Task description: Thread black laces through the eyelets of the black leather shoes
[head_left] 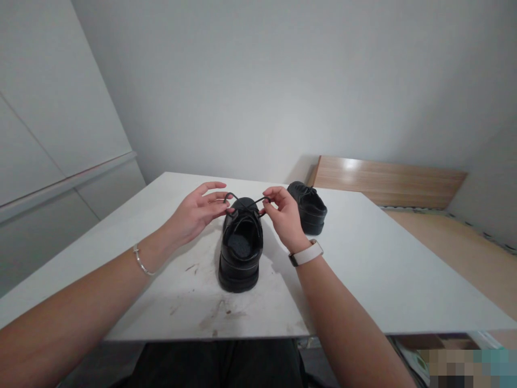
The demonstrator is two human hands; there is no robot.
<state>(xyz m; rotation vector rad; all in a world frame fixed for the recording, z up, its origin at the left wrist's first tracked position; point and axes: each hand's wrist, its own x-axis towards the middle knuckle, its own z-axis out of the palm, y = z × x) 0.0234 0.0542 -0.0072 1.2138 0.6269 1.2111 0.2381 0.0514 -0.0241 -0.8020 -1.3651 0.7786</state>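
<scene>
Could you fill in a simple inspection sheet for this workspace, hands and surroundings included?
Surface: white table, dark marks near its front edge.
Job's things: nearer black shoe, upright, heel toward the person, laces crossed; second black shoe farther back, right.
Clutter: unclear items below the table's right side, partly blurred.
Hands: right hand pinches a lace; left hand has fingertips at the lacing, grip unclear.
Cables: nothing seen.
Surroundings: grey wall; wooden panel, right.
</scene>
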